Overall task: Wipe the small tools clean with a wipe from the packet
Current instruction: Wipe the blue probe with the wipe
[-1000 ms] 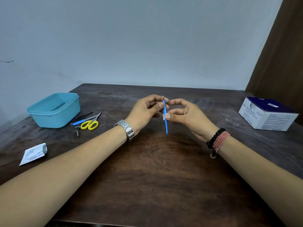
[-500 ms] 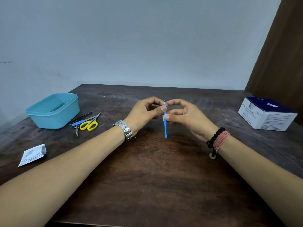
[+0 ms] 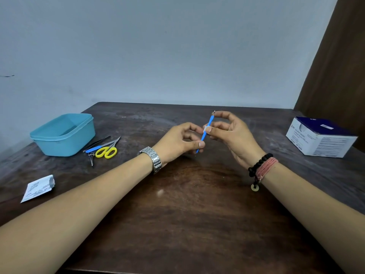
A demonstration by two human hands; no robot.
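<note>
- My left hand (image 3: 178, 142) pinches the lower end of a tilted blue tool (image 3: 205, 132).
- My right hand (image 3: 231, 133) pinches a white wipe (image 3: 205, 129) around its middle, above the bench (image 3: 197, 214).

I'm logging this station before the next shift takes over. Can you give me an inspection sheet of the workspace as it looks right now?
Surface: dark wooden table, worn and scuffed.
Job's things: blue-handled tool held tilted above the table, small white wipe pinched around its shaft; torn packet lies near left; scissors, tweezers and other tools beside the blue tub.
Clutter: white and blue box at far right.
Grippers: left hand holds the tool's lower end; right hand pinches wipe and the tool's upper end.
Cables: nothing seen.
Surroundings: pale wall, brown panel at right.
</note>
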